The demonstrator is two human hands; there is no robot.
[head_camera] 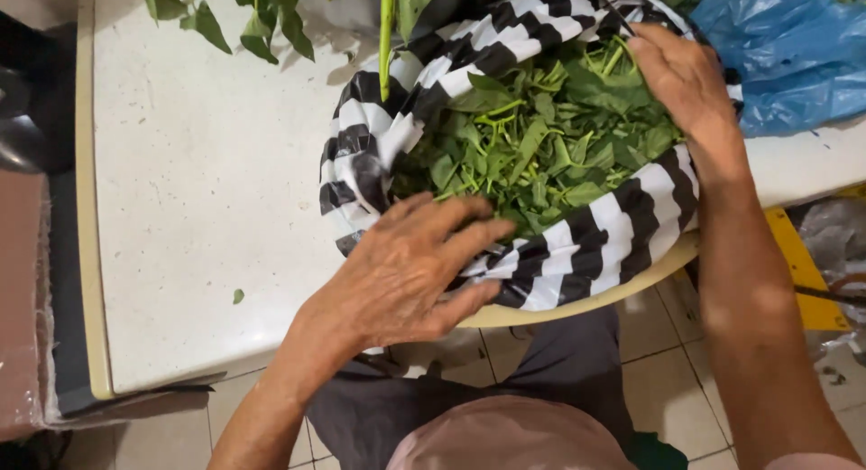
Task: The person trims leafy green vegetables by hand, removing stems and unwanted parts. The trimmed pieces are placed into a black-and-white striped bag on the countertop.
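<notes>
1. On the counter (pixel 207 190), at its near edge, sits a black-and-white striped plastic bag (pixel 613 235) full of cut leafy greens (pixel 541 145). Bag appears to line a shallow pale round basin (pixel 577 306); only a strip of cream rim shows under the bag, overhanging the counter edge above the person's lap.

2. Left hand (pixel 406 271): fingers spread, palm down, pressed on the bag's near-left rim, fingertips touching the greens. Grip is flat and released, not closed round anything. Judged purpose: pinning the film down so the mouth stays wide.

3. Right hand (pixel 681 82): fingers curled over the far-right rim, grasping bag film where it meets the greens. Judged purpose: holding that side up and back so the contents stay inside.

4. Materials: bag is thin glossy film, creased, folded back over itself at the rim; stripes distort w/ the wrinkles. Greens are small pointed leaves on thin pale-green stems, loose and tangled, matte, look fresh.

5. Counter is pale speckled stone-like slab w/ cream edge trim; one stray leaf scrap (pixel 238 296) lies well apart from the bag, to the left.

6. Rest: uncut leafy stalks (pixel 262 19) at the far edge; crumpled blue plastic bag (pixel 794 64) just beside the striped one, right side. Tiled floor (pixel 667 380) below. Dark objects at the left margin, can't tell what.
</notes>
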